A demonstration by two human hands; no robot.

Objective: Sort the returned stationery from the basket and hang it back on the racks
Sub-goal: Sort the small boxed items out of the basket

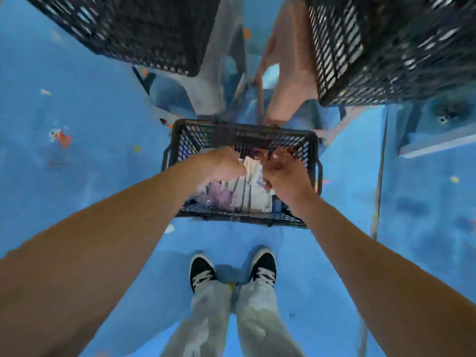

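Observation:
A black plastic mesh basket (pixel 180 145) stands on the blue floor straight below me. Inside lie white stationery packets (pixel 253 194) and a purple-tinted clear packet (pixel 219 198). Both my hands reach down into the basket. My left hand (pixel 224 164) has its fingers curled at the top edge of a white packet. My right hand (pixel 283 173) pinches the same white packet from the right side. The frame is blurred, so the finger contact on the left is unclear.
Two large black mesh crates (pixel 134 29) (pixel 386 47) hang or stand at the top left and top right. Grey and pink stool legs (pixel 213 73) rise between them. My shoes (pixel 202 269) stand just short of the basket. A metal pole (pixel 380 176) runs down the right.

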